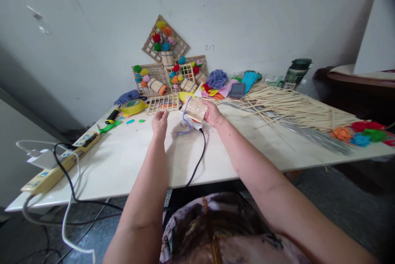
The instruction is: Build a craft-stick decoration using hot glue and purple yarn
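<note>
My right hand (211,112) is closed round a small barrel made of wooden sticks (195,108), held above the white table (129,161). A blue-purple yarn strand (185,126) hangs from the barrel down to the tabletop. My left hand (159,123) hovers just left of it with the fingers curled; what they hold, if anything, I cannot make out. Under the barrel lies a white tool (194,124) with a black cord (199,157) running off the near edge.
A wooden lattice (163,103), yellow tape roll (133,106) and finished lattice pieces with coloured flowers (168,66) stand at the back. A heap of wooden sticks (290,105) and pompoms (361,134) fill the right. A power strip (58,165) with cables lies at the left.
</note>
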`<move>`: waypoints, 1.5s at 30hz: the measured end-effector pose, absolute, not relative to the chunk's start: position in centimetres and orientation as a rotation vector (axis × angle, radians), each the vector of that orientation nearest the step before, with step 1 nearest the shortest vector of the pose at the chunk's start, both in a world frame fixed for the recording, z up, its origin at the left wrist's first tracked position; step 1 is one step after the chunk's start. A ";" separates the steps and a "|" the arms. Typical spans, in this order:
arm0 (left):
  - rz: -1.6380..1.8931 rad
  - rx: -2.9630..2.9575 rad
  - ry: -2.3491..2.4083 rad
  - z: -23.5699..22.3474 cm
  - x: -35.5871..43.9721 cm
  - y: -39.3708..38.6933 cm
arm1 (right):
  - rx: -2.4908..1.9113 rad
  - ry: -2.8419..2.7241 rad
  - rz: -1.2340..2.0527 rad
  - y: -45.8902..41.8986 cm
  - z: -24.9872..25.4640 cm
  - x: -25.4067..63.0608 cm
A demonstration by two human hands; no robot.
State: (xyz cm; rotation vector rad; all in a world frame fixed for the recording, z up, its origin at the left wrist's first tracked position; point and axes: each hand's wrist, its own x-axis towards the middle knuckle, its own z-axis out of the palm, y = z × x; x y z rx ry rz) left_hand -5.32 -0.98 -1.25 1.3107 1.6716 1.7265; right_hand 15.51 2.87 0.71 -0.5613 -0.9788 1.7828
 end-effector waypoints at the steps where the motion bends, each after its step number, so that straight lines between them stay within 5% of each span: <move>1: 1.742 1.266 1.609 -1.2 -5.0 -1.1 | -0.561 -0.980 1.784 2.9 0.7 15.5; 15: 1.448 1.266 1.180 -0.3 -3.9 -2.6 | -0.516 -1.003 1.767 3.0 0.4 15.3; 25: 0.857 1.068 0.980 0.4 -3.8 -3.1 | -0.493 -1.043 1.827 2.2 1.1 15.2; 45: 1.359 1.061 0.802 -0.1 -4.0 -2.5 | -0.597 -1.297 2.154 1.3 0.8 15.5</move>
